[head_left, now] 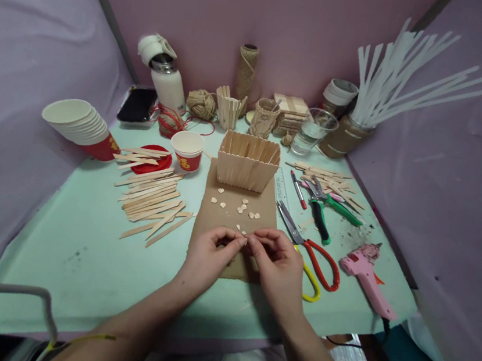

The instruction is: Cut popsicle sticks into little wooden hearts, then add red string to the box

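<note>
My left hand (213,254) and my right hand (278,267) meet over a brown cardboard sheet (242,205), thumbs and forefingers pinched close together. Between the fingertips is a tiny pale piece (244,241), mostly hidden, which looks like the small wooden chips near it. Several such wooden chips (254,215) are scattered on the cardboard. At the sheet's far end stands a box made of wooden craft sticks (246,172) with a scalloped rim. Scissors (304,241) with red and yellow handles lie just right of my right hand.
Cut craft sticks (153,196) lie at the left, near stacked paper cups (83,126) and a paper cup (187,151). Green-handled pliers (320,213), a red marker (298,190) and a pink glue gun (367,278) are at the right. A water cup (312,133) stands behind.
</note>
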Motion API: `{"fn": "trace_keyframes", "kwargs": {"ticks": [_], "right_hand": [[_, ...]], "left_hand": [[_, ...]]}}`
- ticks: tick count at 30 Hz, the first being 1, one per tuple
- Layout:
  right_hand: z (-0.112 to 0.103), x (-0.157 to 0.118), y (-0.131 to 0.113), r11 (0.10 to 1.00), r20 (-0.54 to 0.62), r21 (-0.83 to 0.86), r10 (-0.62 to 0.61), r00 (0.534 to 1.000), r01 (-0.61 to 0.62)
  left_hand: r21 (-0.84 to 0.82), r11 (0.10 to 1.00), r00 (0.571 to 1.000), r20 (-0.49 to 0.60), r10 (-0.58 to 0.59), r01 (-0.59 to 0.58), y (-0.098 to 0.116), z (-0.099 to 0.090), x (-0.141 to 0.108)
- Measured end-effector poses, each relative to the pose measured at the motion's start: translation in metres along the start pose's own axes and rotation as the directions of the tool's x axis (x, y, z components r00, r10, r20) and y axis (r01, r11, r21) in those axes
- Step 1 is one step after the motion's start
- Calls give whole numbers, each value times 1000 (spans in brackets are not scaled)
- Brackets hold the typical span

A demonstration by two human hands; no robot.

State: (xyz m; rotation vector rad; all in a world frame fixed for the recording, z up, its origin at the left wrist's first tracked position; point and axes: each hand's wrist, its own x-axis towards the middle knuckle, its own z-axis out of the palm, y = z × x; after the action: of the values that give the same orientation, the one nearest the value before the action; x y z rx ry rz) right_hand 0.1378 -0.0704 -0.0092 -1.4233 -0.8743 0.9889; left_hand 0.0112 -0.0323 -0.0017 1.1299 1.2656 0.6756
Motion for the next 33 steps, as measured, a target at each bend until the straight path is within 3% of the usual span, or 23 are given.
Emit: {"fn": "trace_keyframes", "kwargs": {"ticks": [8, 23, 33], "right_hand": [[-1, -5, 4, 999, 32, -36, -8, 999, 10], [-5, -8, 3, 950, 66, -248, -179, 982, 190], [-5, -8, 4, 945, 77, -260, -185, 980, 199]], "left_hand": [[-31, 999, 1000, -8, 8, -8, 3, 0, -1], [-21, 999, 1000, -10, 23, -24, 1, 0, 0], [-15, 1000, 1000, -12, 15, -15, 2, 0, -1]]}}
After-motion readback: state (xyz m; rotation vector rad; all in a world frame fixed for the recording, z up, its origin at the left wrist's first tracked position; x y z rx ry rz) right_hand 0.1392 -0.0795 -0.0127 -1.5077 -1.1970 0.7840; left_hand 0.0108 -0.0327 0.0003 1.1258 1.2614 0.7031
